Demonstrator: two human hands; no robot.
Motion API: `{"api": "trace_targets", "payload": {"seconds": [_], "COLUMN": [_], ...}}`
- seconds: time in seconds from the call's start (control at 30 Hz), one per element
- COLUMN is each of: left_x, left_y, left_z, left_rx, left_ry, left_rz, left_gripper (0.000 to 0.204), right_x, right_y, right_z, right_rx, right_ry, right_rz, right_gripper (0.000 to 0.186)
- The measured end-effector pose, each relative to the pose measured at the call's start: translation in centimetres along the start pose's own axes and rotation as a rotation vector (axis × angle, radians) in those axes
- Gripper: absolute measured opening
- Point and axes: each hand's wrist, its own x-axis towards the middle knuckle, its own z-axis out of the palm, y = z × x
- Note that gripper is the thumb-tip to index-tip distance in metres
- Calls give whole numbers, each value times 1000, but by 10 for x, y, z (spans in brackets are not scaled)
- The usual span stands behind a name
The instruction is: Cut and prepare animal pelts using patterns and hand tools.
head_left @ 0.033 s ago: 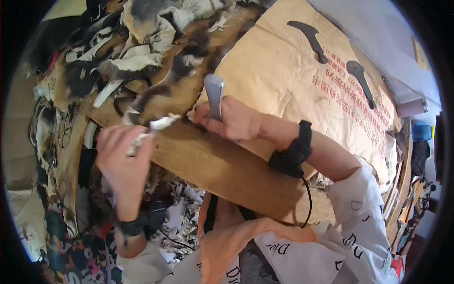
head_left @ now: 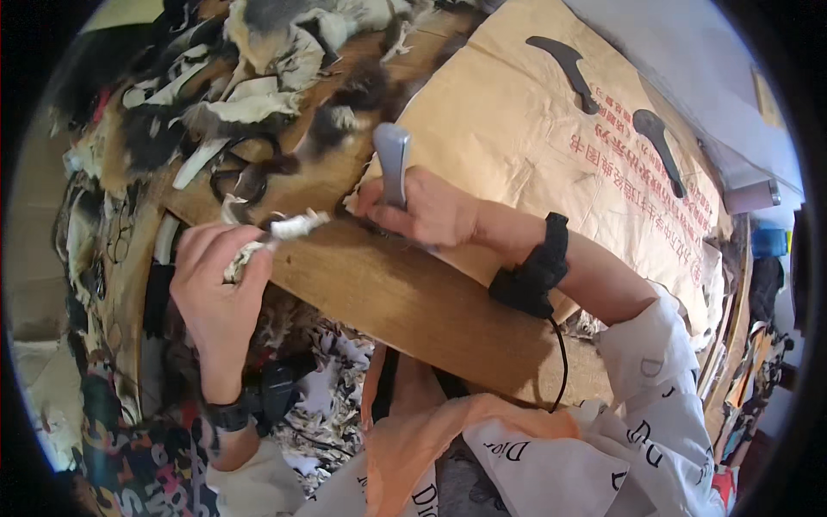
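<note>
My left hand (head_left: 220,276) is closed on a small strip of fur pelt (head_left: 297,224), its pale, ragged end sticking out past the fingers toward the right. In my right hand (head_left: 422,207), held over the board close to the paper's edge, a tool with a smooth silver metal handle (head_left: 392,159) stands up from the fist; its lower end is hidden. Just beyond my left hand, black-handled scissors (head_left: 245,164) lie partly among fur pieces.
Below both hands runs a wooden board (head_left: 413,302). Brown paper (head_left: 482,129) covers the right side, bearing two dark flat blade-shaped tools (head_left: 564,69). Fur pelts (head_left: 250,108) heap at the far left. Shredded scraps (head_left: 336,396) fill the space under the board's front edge. A cable (head_left: 564,362) hangs from my right wrist.
My left hand has shifted slightly left. The dark fur near the scissors has moved, leaving more of their handles showing. My right hand and the metal-handled tool have barely moved.
</note>
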Motion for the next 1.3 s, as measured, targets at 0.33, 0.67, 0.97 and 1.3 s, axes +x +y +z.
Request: {"api": "trace_targets", "payload": {"seconds": [0.33, 0.67, 0.97, 1.3], "left_x": [-107, -135, 101, 281], "left_y": [-34, -65, -27, 1], "left_z": [-34, -57, 57, 230], "left_rx": [-254, -123, -127, -432], "left_ry": [-366, -885, -520, -742], "left_rz": [-221, -406, 58, -143], "left_gripper": [16, 26, 32, 27], "right_x": [-63, -170, -266, -404], "right_y": [-36, -64, -73, -80], "right_z": [-72, -110, -105, -59], "right_rx": [-332, -702, -748, -642], "right_ry": [164, 254, 520, 1005], "right_rz": [74, 283, 852, 1167], "right_gripper": [16, 18, 19, 11]}}
